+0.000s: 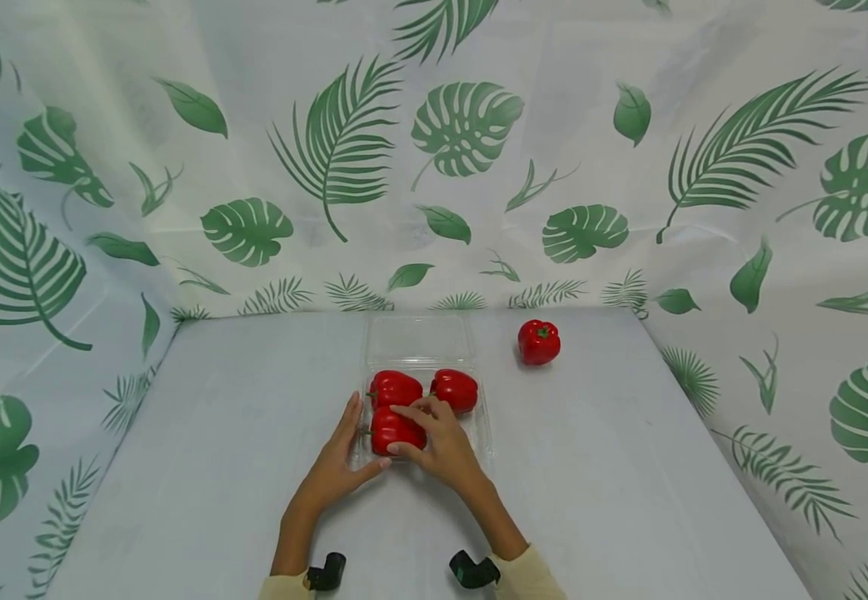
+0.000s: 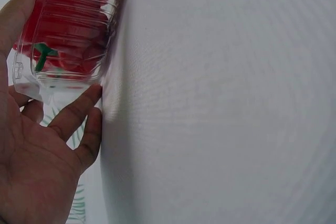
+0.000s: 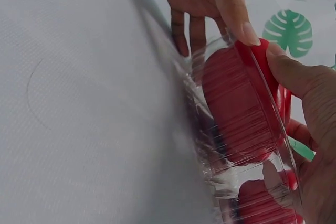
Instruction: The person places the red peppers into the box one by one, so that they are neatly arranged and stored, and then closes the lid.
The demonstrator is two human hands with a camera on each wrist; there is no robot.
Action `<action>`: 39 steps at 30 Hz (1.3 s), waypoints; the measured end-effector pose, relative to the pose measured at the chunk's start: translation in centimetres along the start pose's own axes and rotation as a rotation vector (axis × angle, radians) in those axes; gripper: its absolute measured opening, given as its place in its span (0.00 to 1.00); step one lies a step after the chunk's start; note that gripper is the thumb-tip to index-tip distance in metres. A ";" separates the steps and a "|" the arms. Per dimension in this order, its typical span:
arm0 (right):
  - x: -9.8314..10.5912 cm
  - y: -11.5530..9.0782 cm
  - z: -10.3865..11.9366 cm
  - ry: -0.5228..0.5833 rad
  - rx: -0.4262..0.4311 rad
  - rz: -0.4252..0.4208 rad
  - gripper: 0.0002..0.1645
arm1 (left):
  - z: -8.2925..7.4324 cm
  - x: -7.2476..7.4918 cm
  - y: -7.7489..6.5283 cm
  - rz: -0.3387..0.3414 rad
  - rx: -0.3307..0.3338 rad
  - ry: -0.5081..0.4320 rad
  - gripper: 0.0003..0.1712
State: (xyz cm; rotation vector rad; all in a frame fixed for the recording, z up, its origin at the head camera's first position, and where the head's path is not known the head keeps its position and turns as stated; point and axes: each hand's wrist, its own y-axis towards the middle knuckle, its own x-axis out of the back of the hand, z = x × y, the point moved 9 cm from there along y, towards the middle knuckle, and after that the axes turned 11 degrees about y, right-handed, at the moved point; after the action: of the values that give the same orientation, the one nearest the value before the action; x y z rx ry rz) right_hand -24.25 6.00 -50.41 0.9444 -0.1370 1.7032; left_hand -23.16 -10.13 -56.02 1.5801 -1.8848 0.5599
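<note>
A clear plastic clamshell box (image 1: 485, 437) lies on the table with its lid (image 1: 419, 340) folded back. Three red bell peppers are inside. My right hand (image 1: 445, 446) grips the near-left bell pepper (image 1: 391, 433) between thumb and fingers, its green stem pointing left. Behind it sit the far-left bell pepper (image 1: 396, 387) and the far-right bell pepper (image 1: 460, 390). With fingers spread, my left hand (image 1: 331, 473) rests against the box's left side, its thumb at the front rim. In the left wrist view, a green stem (image 2: 44, 53) shows through the ribbed wall.
Another red bell pepper (image 1: 539, 343) stands upright on the white table (image 1: 591, 467), right of the lid. Leaf-printed sheets (image 1: 471, 125) hang behind the table and along both sides.
</note>
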 end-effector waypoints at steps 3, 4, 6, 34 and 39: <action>0.0 0.1 0.1 -0.016 0.005 -0.002 0.34 | 0.1 0.0 0.0 -0.002 0.007 0.002 0.61; 0.0 0.1 0.2 -0.019 0.007 -0.001 0.34 | 0.1 0.1 0.0 -0.003 0.008 0.004 0.61; -0.1 0.1 0.2 -0.026 0.009 -0.001 0.34 | 0.1 0.1 0.0 -0.004 0.010 0.004 0.61; -0.7 0.2 0.5 -0.136 0.000 0.035 0.34 | 0.0 0.5 0.0 -0.010 0.019 0.009 0.62; -0.5 -0.2 0.2 -0.145 0.002 0.008 0.36 | -0.1 0.2 0.0 -0.002 0.001 0.001 0.62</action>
State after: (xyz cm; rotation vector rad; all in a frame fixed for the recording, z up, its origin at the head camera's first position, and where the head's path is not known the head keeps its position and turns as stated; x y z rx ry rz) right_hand -23.96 5.58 -50.63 1.0705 -0.2347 1.6418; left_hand -23.13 -10.21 -55.76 1.5821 -1.8823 0.5600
